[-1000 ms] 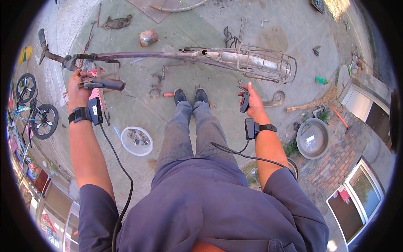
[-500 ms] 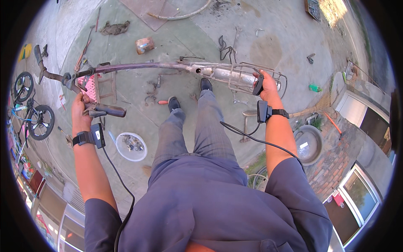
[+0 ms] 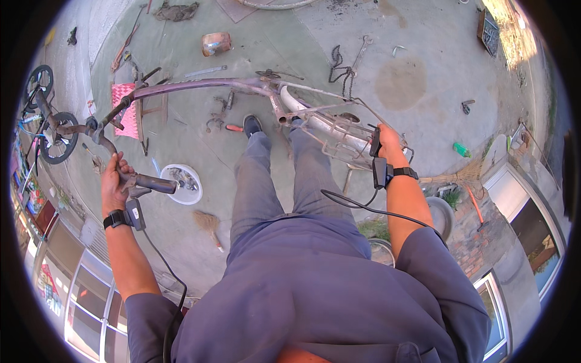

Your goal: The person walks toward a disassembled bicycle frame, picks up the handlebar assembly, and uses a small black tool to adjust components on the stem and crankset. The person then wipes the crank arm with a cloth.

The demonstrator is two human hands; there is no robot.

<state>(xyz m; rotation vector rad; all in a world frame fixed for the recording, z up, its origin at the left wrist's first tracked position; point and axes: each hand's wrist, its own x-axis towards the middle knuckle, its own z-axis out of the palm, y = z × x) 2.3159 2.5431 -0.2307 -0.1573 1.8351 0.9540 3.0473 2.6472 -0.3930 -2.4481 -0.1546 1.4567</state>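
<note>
Bicycle frame stretches across in front of the legs, above concrete floor. Left grip wraps handlebar; right grip at rear rack, closure can't tell. Probably stiff, fairly heavy, not fragile; handlebar may swivel, main tube seems surer hold.

An open-air yard beside a building, doubling as a bike workshop.
Sunlight falls on bare concrete, with grass and bricks near the right edge, close to a white-framed window; more glazing shows at the lower left. A stripped bike frame, a loose chain, a spanner on the ground and a pale tub of small parts mark the repair work. A second bike is at the left, a straw broom at the right.
</note>
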